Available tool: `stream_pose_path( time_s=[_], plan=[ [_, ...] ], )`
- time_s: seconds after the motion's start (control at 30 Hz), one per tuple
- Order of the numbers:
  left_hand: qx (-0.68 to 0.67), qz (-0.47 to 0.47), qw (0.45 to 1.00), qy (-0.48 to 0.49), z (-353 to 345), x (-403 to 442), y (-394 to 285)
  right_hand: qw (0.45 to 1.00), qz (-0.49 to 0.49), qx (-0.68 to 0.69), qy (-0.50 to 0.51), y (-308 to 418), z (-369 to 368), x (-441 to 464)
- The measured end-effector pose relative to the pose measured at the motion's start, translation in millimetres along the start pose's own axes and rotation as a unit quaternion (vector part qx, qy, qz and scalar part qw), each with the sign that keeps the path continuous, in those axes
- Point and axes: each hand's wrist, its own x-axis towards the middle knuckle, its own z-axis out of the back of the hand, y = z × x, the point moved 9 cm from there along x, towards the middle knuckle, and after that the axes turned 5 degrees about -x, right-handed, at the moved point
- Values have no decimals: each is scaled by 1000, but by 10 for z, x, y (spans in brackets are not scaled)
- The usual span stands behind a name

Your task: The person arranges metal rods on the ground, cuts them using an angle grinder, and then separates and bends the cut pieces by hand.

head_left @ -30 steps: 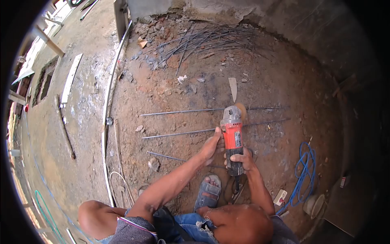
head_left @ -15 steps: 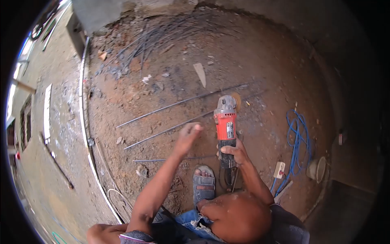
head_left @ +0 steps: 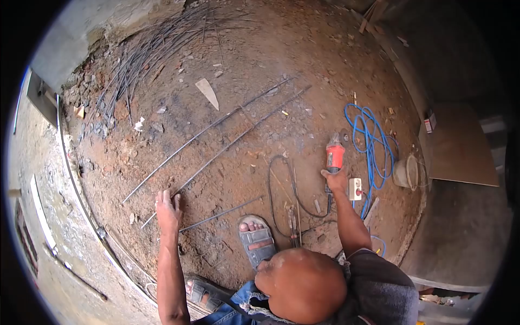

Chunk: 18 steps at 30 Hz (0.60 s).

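My right hand [head_left: 337, 180] is wrapped round the black rear body of a red and grey angle grinder [head_left: 335, 157], held low over the dirt on the right. At the left, my left hand [head_left: 169, 211] reaches down with its fingers apart over the near end of a thin steel rod [head_left: 230, 142]. Whether the fingertips touch the rod I cannot tell. A second long rod [head_left: 187, 143] lies roughly parallel beyond it, and a shorter rod [head_left: 227, 210] lies nearer my sandalled foot [head_left: 256, 238].
A blue cable [head_left: 374, 143] lies coiled at the right by a white socket box [head_left: 355, 189] and a bucket [head_left: 407, 173]. A black cord [head_left: 271, 184] loops ahead of my foot. Many rods [head_left: 146, 49] are heaped at the back left, near a pointed flat offcut [head_left: 207, 93].
My right hand has carried the grinder from the centre out to the right and lower down. My left hand has moved left and down to the rods. The view has shifted too.
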Motion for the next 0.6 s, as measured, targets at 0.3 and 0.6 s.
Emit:
stream_pose_path(
  time_s=[0.3,0.6],
  plan=[
    [36,-16,999,35,-163,-40,73,998,-30,-38,33,-6,-291,-93],
    [100,-43,994,14,-254,42,35,997,-29,-58,34,-92,-458,-68]
  ],
)
